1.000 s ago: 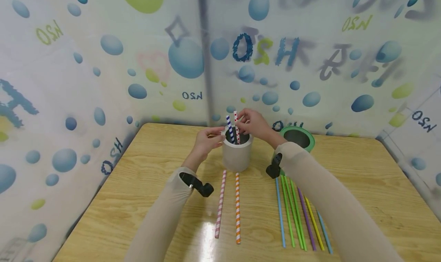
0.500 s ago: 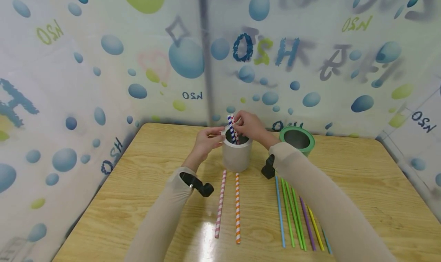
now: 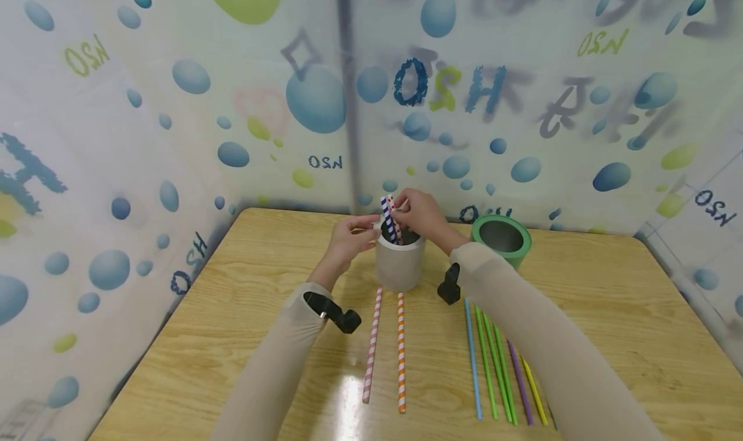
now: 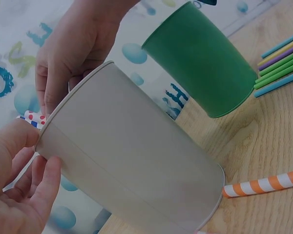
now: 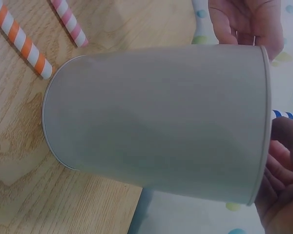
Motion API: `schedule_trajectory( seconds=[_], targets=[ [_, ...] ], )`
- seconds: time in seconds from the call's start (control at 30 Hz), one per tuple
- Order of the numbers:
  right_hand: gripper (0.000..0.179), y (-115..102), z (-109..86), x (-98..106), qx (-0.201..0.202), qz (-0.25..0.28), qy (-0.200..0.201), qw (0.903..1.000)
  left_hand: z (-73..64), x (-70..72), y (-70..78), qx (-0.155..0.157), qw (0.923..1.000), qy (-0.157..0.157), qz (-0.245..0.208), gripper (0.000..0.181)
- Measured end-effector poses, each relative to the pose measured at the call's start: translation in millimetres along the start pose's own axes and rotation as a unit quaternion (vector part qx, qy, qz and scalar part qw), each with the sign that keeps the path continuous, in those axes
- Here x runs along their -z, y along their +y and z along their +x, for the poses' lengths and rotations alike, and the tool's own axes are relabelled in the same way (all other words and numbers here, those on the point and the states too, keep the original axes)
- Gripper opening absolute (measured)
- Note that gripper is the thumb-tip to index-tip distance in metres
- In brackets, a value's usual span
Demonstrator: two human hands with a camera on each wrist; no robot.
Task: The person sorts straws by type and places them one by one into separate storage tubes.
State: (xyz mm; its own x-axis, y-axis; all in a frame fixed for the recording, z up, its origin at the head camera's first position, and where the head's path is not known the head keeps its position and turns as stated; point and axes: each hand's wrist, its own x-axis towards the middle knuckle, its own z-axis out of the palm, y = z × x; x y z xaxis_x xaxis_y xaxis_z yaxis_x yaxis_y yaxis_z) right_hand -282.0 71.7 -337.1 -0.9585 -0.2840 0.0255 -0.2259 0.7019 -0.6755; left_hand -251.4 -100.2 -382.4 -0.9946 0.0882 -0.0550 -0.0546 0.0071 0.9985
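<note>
Upright on the table stands a light grey cup (image 3: 399, 267), a blue-striped paper straw (image 3: 386, 214) leaning inside it. My left hand (image 3: 348, 238) holds the cup's rim from the left, its fingers and thumb bent at the edge in the left wrist view. At the opening, my right hand (image 3: 426, 215) pinches a red-dotted white straw (image 3: 391, 201), whose lower part is inside the cup beside the striped one. The right wrist view shows the cup's side (image 5: 161, 117), with the right fingers partly hidden behind its rim.
A pink-striped straw (image 3: 373, 344) and an orange-striped straw (image 3: 401, 351) lie before the cup. To the right stands a green cup (image 3: 511, 258); several plain straws, including a blue one (image 3: 473, 357), lie before it, partly under the right sleeve. A patterned curtain (image 3: 261, 106) hangs behind the table.
The right hand has shifted slightly left and down, bringing the red-dotted straw lower and close against the blue-striped one. My left hand has stayed at the rim.
</note>
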Motion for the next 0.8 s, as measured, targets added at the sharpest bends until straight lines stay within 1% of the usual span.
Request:
schedule_trajectory(
  seconds=[0.23,0.4,0.6,0.7,0.8],
  targets=[
    [0.021,0.1,-2.7,4.1,-0.002,0.021,-0.005,0.9998,0.4,-0.5,-2.0,-0.006,1.0,0.003,-0.003,0.033],
    [0.019,-0.8,-9.1,13.6,0.003,0.033,-0.014,0.9993,0.5,-1.0,-3.3,-0.018,0.9998,0.001,-0.009,0.033],
    [0.019,-0.2,-20.2,25.6,0.005,0.038,-0.029,0.9988,0.5,-1.1,-3.0,-0.018,0.9998,-0.002,-0.005,0.034],
    [0.018,2.5,-26.9,28.9,0.005,0.046,-0.042,0.9981,-6.8,-1.7,6.6,-0.01,0.9999,-0.011,0.002,0.035],
    [0.018,7.6,-35.6,31.0,0.015,0.06,-0.055,0.9966,-14.1,-2.9,16.2,-0.003,0.9998,-0.019,0.009,0.037]
  ],
)
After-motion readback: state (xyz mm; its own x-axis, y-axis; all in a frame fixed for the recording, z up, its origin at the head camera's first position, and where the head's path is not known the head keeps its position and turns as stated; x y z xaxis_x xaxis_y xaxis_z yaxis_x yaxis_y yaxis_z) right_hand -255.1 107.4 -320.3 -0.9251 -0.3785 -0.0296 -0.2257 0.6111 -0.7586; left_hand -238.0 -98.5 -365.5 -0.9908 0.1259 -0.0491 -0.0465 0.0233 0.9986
